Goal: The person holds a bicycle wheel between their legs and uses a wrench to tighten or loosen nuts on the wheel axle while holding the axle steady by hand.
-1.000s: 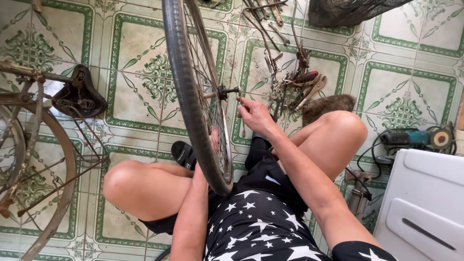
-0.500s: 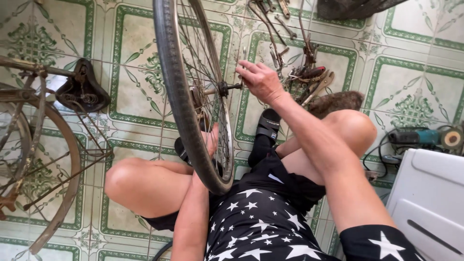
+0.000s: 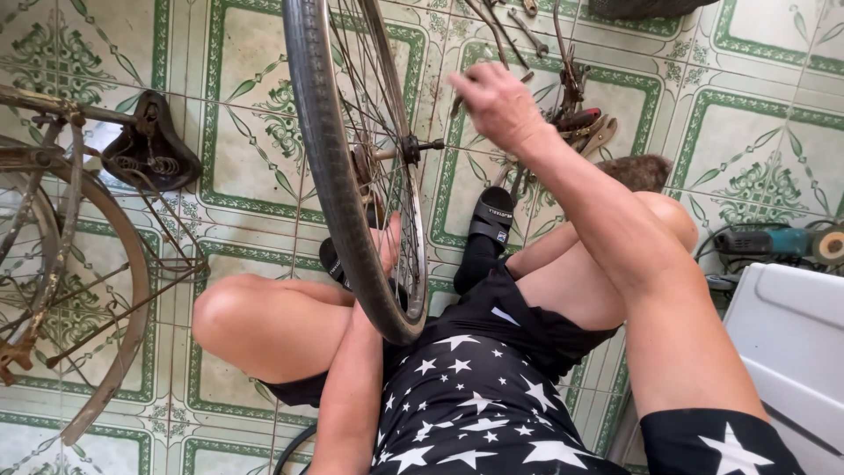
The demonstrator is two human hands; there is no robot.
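So I'm looking straight down at a black-tyred bicycle wheel with thin metal spokes (image 3: 330,158) standing upright on its edge between my knees, its lower rim tucked against my star-print shorts (image 3: 475,405). My left hand (image 3: 385,251) is up behind the spokes near the lower rim, fingers stretched out fairly flat, touching the wheel from the far side. I can't really tell if it's gripping anything, the spokes cover most of it. My right hand (image 3: 497,104) is raised just to the right of the hub, a bit motion-blurred, fingers loosely curled and not holding anything I can make out. The short metal axle with its dark nut (image 3: 418,148) sticks out of the hub toward that hand, close but not touching.

Everything sits on a green-and-cream patterned tile floor (image 3: 246,79). Past my right hand there's a heap of rusty hand tools (image 3: 571,114). Off to the left is a rusty old bike frame and wheel (image 3: 61,264) with a black saddle (image 3: 149,149). A teal power tool (image 3: 774,242) lies at the right, next to a white plastic box (image 3: 791,343).
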